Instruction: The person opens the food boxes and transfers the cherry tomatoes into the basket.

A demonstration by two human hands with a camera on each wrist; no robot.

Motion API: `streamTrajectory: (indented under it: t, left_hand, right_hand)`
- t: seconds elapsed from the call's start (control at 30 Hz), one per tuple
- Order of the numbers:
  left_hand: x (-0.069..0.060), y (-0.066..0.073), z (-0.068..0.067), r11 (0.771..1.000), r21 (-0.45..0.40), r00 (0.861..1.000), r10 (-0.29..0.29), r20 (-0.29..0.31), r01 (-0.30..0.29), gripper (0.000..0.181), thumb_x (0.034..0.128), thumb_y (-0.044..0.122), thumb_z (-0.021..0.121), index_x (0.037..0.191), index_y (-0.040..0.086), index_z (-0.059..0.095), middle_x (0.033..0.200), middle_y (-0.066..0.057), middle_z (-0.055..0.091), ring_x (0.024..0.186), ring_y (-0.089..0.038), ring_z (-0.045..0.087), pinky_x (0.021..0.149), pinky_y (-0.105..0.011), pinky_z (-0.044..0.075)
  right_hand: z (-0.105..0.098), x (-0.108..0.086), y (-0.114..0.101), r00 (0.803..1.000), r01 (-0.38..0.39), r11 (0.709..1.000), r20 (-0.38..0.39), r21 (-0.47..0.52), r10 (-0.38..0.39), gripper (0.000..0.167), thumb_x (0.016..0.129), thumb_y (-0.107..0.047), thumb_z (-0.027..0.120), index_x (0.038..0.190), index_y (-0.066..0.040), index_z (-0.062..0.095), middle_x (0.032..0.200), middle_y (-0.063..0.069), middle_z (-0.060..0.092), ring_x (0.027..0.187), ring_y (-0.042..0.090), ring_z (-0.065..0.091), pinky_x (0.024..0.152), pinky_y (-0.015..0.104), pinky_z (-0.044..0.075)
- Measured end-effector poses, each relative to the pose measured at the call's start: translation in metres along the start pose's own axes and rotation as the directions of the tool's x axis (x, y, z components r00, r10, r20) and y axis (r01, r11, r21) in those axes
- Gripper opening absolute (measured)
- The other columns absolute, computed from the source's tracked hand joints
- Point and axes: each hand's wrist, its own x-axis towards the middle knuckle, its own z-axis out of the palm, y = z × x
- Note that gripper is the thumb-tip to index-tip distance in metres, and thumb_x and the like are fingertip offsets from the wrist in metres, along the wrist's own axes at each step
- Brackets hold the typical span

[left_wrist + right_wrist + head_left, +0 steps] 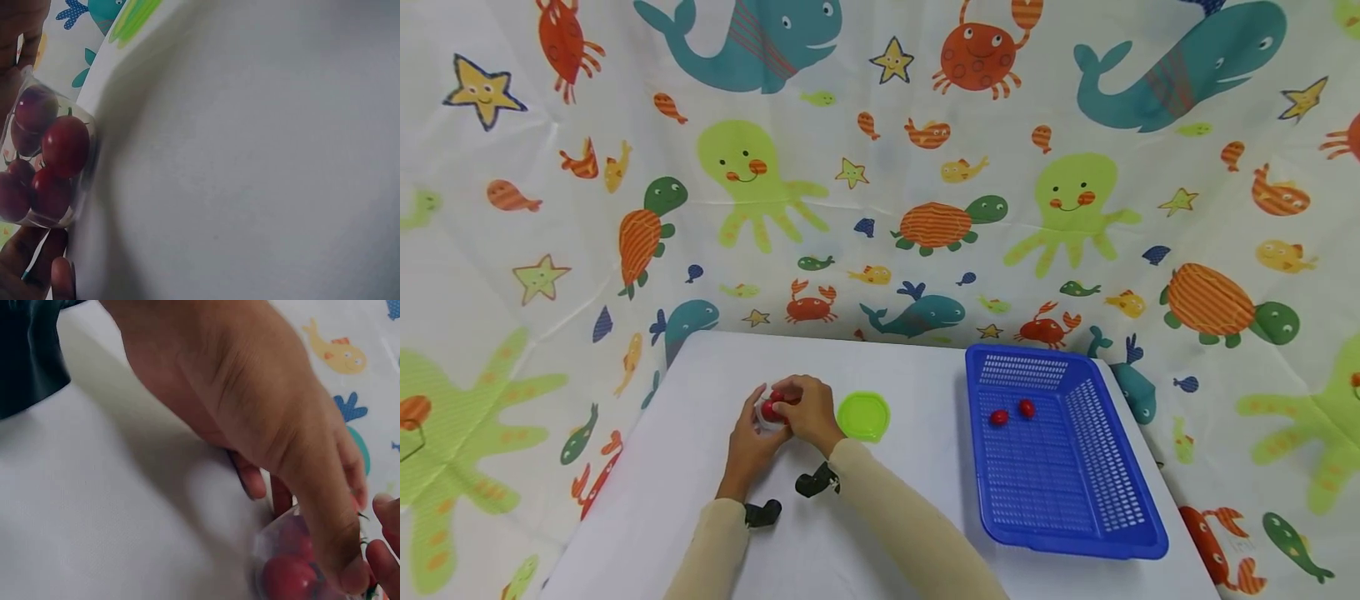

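A clear plastic container (76, 109) holds several red cherry tomatoes (66, 147). My left hand (756, 437) grips its side, with fingertips showing below it in the left wrist view. Over its mouth is my right hand (808, 412), thumb and fingers curled down round a red tomato (771, 408), mostly covered in the right wrist view. A bright green lid (863, 417) lies flat on the table, just right of the hands.
A blue plastic basket (988, 508) stands on the right of the white table (917, 467), with two cherry tomatoes (1012, 412) inside. A curtain (865, 233) printed with sea animals hangs behind the table and at its sides.
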Motion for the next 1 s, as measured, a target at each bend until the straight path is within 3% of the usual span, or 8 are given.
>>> streamTrajectory:
  t: [0.37,0.5,0.6,0.67,1.0]
  left_hand:
    - [0.0,0.0,0.002,1.0,-0.008,1.0,0.028,-0.01,-0.028,0.096,0.0931,0.026,0.083,0.17,0.026,0.025,0.173,-0.02,0.032,0.156,-0.048,0.037,0.122,-0.067,0.037]
    - [0.0,0.0,0.003,1.0,-0.003,0.999,0.028,-0.014,-0.028,0.096,0.0935,0.025,0.082,0.17,0.026,0.025,0.175,-0.019,0.028,0.158,-0.048,0.034,0.123,-0.066,0.036]
    - [0.0,0.001,0.004,1.0,-0.007,1.0,0.025,-0.014,-0.025,0.095,0.0939,0.023,0.082,0.17,0.026,0.024,0.176,-0.018,0.027,0.158,-0.047,0.033,0.124,-0.066,0.035]
    - [0.0,0.001,0.005,1.0,-0.011,1.0,0.024,-0.012,-0.024,0.095,0.0941,0.022,0.082,0.17,0.027,0.024,0.176,-0.018,0.027,0.158,-0.047,0.034,0.124,-0.066,0.035]
    - [-0.001,-0.001,0.002,1.0,0.003,1.0,0.013,-0.017,-0.013,0.095,0.0944,0.023,0.081,0.17,0.027,0.023,0.176,-0.017,0.027,0.159,-0.047,0.032,0.124,-0.068,0.034]
  right_hand:
    - [0.006,0.006,0.006,0.998,0.043,0.994,-0.035,-0.096,-0.046,0.016,0.096,-0.012,0.079,0.111,-0.019,0.082,0.103,-0.005,0.08,0.088,0.004,0.068,0.084,0.016,0.06]
    - [0.01,0.007,0.008,0.998,0.048,0.987,-0.043,-0.156,-0.056,0.015,0.097,-0.015,0.079,0.11,-0.021,0.083,0.102,-0.007,0.081,0.089,0.003,0.067,0.096,0.021,0.055]
    - [0.013,0.008,0.008,0.996,0.059,0.978,-0.053,-0.202,-0.071,0.013,0.098,-0.017,0.079,0.108,-0.022,0.083,0.1,-0.009,0.081,0.09,0.003,0.068,0.105,0.033,0.047]
    - [0.014,0.008,0.008,0.995,0.064,0.974,-0.061,-0.22,-0.079,0.011,0.098,-0.019,0.079,0.107,-0.023,0.083,0.098,-0.009,0.081,0.088,0.004,0.068,0.103,0.038,0.042]
    - [0.021,0.011,0.009,0.996,0.058,0.972,-0.056,-0.228,-0.073,0.008,0.098,-0.019,0.078,0.099,-0.025,0.084,0.091,-0.011,0.081,0.086,0.002,0.067,0.101,0.038,0.041]
